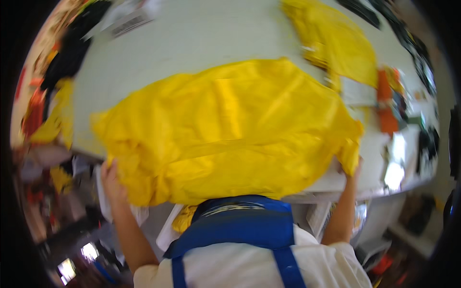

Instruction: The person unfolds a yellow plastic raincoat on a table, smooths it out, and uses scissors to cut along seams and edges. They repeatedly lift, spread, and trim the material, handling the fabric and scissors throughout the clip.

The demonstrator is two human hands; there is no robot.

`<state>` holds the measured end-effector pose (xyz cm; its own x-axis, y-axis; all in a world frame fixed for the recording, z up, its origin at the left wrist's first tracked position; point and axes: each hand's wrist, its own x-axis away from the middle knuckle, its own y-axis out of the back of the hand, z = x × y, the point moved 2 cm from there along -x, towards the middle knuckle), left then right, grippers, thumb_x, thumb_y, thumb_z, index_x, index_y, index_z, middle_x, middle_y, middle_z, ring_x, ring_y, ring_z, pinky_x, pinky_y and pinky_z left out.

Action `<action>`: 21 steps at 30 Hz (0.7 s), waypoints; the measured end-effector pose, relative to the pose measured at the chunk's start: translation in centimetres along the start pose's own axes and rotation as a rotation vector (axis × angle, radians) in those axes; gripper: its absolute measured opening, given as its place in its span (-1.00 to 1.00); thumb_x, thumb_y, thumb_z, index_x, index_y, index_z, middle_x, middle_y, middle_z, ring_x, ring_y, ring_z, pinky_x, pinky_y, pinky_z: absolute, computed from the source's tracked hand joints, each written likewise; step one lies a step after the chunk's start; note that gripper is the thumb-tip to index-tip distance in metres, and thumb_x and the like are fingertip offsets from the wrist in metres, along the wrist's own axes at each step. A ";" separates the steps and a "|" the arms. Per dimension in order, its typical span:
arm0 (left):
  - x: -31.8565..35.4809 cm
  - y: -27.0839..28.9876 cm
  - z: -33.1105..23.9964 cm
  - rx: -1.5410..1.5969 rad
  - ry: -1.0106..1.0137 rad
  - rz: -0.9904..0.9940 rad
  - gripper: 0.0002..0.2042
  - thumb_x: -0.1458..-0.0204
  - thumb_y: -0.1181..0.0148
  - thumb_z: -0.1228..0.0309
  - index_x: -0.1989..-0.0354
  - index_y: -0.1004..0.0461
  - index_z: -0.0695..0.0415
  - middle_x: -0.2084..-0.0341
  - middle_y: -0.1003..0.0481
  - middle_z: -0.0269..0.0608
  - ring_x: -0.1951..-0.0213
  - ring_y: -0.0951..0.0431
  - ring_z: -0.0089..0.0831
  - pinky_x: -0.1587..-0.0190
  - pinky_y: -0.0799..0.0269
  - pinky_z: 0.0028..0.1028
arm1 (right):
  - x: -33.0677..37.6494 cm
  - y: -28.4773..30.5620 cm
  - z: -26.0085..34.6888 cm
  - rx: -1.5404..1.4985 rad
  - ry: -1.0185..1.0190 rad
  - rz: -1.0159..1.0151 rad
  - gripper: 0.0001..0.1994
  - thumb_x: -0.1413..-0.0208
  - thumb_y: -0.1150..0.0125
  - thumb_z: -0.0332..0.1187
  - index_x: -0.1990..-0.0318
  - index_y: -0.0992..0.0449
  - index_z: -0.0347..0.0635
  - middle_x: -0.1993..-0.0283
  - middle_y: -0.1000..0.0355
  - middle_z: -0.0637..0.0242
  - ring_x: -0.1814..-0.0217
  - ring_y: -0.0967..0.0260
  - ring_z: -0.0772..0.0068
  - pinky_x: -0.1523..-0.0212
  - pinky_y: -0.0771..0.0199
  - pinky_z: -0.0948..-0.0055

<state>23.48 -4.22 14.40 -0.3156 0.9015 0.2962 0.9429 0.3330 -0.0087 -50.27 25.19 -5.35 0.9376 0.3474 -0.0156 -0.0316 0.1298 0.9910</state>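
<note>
Workshop: yellow fabric point(230, 115) across a worktable point(206, 38)

Glare at right, soft blur, bent edges.

the pale surface point(206, 41) carries a wide yellow sheet point(192, 120) across its near part, a yellow pile point(348, 45) and orange box point(386, 103) toward the right, a white package point(129, 21) far left.

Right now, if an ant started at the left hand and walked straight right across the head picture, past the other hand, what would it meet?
Left hand → yellow cloth → right hand → white table.
</note>
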 end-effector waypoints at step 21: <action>9.8 -3.4 -3.5 0.839 0.038 0.562 -0.82 0.15 0.02 0.56 0.41 -0.15 0.05 0.38 -0.36 -0.23 0.36 -0.43 -0.46 0.28 -0.40 -0.55 | 32.5 19.8 43.3 -1.013 1.489 0.718 -0.62 0.09 -0.26 -0.60 0.04 -0.42 -0.26 0.26 -0.45 0.20 0.35 -0.36 0.41 0.28 -0.43 0.50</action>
<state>17.56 2.50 20.67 0.1691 0.9829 0.0726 0.5693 -0.0373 -0.8213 -5.41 -1.15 19.54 -0.3225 0.8877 -0.3285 -0.8842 -0.1587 0.4392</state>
